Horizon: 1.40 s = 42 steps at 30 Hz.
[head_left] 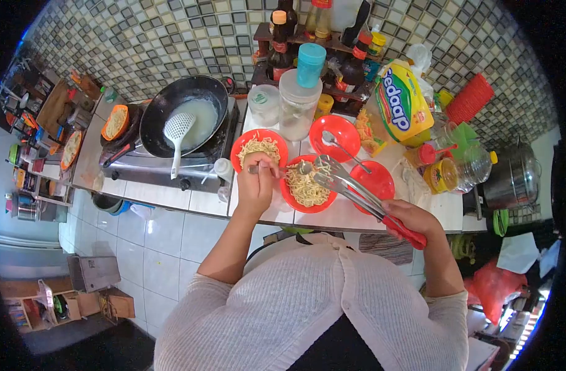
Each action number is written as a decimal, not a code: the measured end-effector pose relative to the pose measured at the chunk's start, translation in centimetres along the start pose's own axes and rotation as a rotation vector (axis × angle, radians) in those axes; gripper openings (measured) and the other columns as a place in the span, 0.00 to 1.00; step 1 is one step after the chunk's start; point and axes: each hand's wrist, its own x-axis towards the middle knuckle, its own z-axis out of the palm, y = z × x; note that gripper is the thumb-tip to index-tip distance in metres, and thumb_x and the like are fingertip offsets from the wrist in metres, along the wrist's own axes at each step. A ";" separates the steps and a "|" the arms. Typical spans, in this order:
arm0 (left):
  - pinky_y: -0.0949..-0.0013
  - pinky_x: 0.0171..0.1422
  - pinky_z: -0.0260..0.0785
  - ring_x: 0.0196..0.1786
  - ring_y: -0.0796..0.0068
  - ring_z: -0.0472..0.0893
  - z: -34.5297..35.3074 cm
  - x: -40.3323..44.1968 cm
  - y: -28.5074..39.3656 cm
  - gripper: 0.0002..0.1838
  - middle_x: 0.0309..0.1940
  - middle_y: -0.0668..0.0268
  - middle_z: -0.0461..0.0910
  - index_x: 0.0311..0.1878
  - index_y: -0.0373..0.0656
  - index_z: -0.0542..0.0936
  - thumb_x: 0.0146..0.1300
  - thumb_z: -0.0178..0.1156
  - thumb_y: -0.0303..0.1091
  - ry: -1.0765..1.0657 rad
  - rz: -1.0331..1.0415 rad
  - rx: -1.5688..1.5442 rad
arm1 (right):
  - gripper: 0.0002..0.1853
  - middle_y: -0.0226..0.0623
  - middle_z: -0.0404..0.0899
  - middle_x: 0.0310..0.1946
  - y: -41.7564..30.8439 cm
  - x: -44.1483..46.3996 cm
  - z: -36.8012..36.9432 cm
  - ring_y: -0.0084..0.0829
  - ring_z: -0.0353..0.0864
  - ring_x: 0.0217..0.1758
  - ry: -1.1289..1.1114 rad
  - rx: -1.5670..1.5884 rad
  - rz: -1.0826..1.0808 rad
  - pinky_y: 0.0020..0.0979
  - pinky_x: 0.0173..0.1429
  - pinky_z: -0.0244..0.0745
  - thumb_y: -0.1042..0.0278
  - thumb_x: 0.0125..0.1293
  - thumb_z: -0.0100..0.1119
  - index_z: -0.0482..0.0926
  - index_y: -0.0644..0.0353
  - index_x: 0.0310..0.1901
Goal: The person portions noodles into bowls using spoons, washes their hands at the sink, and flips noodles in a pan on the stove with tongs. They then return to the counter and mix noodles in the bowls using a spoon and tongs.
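Observation:
My left hand (pixel 256 188) is closed around a metal spoon (pixel 304 167), whose bowl end is over the noodles (pixel 307 193) in the middle red bowl (pixel 330 201). In my right hand (pixel 412 221) are metal tongs (pixel 366 199) with red handles. Their tips reach over the right side of the same noodles; whether they touch them I cannot tell. Partly behind my left hand stands another red bowl (pixel 236 148) of noodles. Two more red bowls are to the right: the back one (pixel 344 128) has a spoon in it, its handle extending over the front one (pixel 377 184).
A black wok (pixel 150 123) with cloudy liquid and a white slotted ladle (pixel 179 130) sits on the stove (pixel 156 173). Jars, sauce bottles and a yellow-green Sedaap pack (pixel 399 102) line the back. A pot (pixel 511 176) stands far right. Noodle plates (pixel 116 122) are at left.

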 end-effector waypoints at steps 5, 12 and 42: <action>0.67 0.42 0.80 0.32 0.78 0.77 0.8 -0.2 -0.5 0.06 0.30 0.62 0.73 0.48 0.36 0.66 0.78 0.40 0.28 -0.131 -0.109 -0.240 | 0.22 0.32 0.74 0.20 -0.6 0.2 3.2 0.23 0.72 0.19 0.093 -0.004 0.036 0.26 0.22 0.68 0.43 0.77 0.43 0.72 0.55 0.44; 0.69 0.38 0.77 0.31 0.75 0.79 -0.8 0.6 -2.7 0.04 0.28 0.62 0.75 0.49 0.38 0.65 0.76 0.43 0.27 -0.335 -0.001 -0.069 | 0.22 0.29 0.74 0.22 1.1 0.6 6.8 0.22 0.73 0.20 0.142 0.100 0.012 0.24 0.22 0.68 0.45 0.76 0.45 0.75 0.58 0.49; 0.66 0.35 0.74 0.28 0.68 0.81 -2.0 1.2 -2.9 0.05 0.25 0.61 0.79 0.49 0.38 0.68 0.74 0.45 0.28 -0.331 0.100 0.040 | 0.19 0.28 0.74 0.23 2.3 -1.3 10.2 0.20 0.72 0.18 0.301 0.238 -0.005 0.24 0.20 0.70 0.48 0.77 0.47 0.76 0.57 0.48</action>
